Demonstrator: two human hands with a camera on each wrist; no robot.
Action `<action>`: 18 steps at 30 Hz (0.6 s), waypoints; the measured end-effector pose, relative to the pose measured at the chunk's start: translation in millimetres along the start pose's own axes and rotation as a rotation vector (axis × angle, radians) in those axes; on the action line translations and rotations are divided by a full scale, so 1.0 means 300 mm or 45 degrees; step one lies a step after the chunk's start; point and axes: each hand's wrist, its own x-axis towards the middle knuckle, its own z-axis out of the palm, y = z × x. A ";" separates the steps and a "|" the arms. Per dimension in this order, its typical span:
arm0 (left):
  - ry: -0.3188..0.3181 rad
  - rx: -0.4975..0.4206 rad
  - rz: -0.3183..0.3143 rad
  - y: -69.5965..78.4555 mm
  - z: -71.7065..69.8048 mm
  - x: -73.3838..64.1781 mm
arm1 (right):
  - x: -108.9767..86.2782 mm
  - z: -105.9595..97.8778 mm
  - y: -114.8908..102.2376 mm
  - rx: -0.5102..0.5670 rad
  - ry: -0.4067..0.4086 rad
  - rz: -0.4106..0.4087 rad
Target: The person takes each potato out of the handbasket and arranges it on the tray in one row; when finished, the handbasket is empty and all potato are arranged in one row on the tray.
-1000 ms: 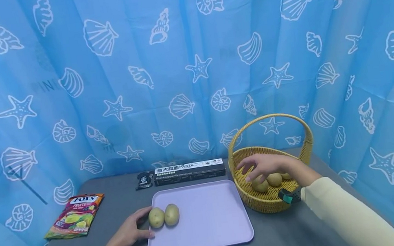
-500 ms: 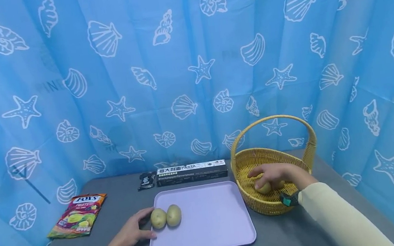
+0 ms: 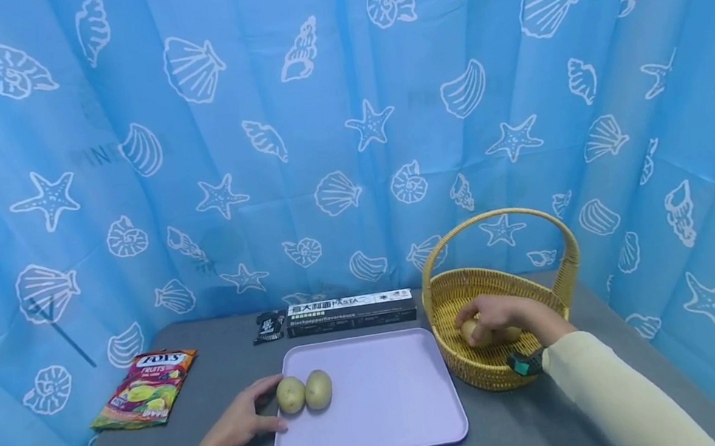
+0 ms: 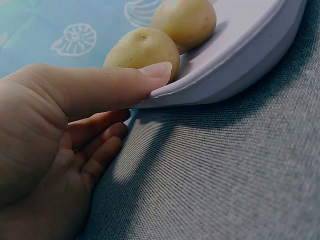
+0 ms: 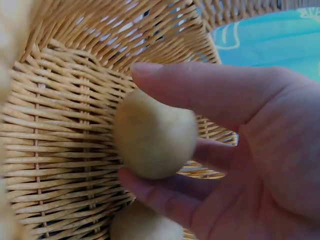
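In the basket [image 3: 484, 382] my right hand [image 3: 499, 313] has thumb and fingers around a potato [image 5: 152, 137]. A second potato [image 5: 145, 225] lies just below that hand in the right wrist view. On the lilac tray [image 3: 386, 398], two potatoes sit side by side near the left edge, the left potato [image 3: 291, 395] and the right potato [image 3: 318, 389]. My left hand [image 3: 244, 419] rests at the tray's left rim, its thumb straight and spread from the index finger. The left wrist view has the thumb against the rim, with the other fingers loosely bent and partly hidden.
A FOX'S candy bag [image 3: 147, 390] lies at the left of the grey table [image 3: 510, 431]. Behind the tray are a black pasta box [image 3: 351, 313] and a small black packet [image 3: 270, 326]. The basket's tall handle [image 3: 493, 214] arches over it. A blue shell-print curtain [image 3: 318, 123] stands behind.
My right hand has lowered into the basket, and its fingers have closed around a potato. The left hand stays at the tray rim. The whole head view has shifted slightly.
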 end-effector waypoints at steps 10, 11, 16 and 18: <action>-0.007 -0.004 0.000 0.007 0.004 -0.002 | -0.042 -0.010 -0.027 -0.049 0.236 -0.190; -0.004 -0.003 0.002 0.007 0.003 -0.002 | -0.047 -0.008 -0.033 -0.040 0.261 -0.204; 0.000 -0.005 0.013 0.003 0.001 -0.002 | -0.078 0.010 -0.074 0.012 0.374 -0.273; 0.000 -0.004 0.011 0.002 0.000 -0.002 | -0.089 0.022 -0.094 0.030 0.414 -0.309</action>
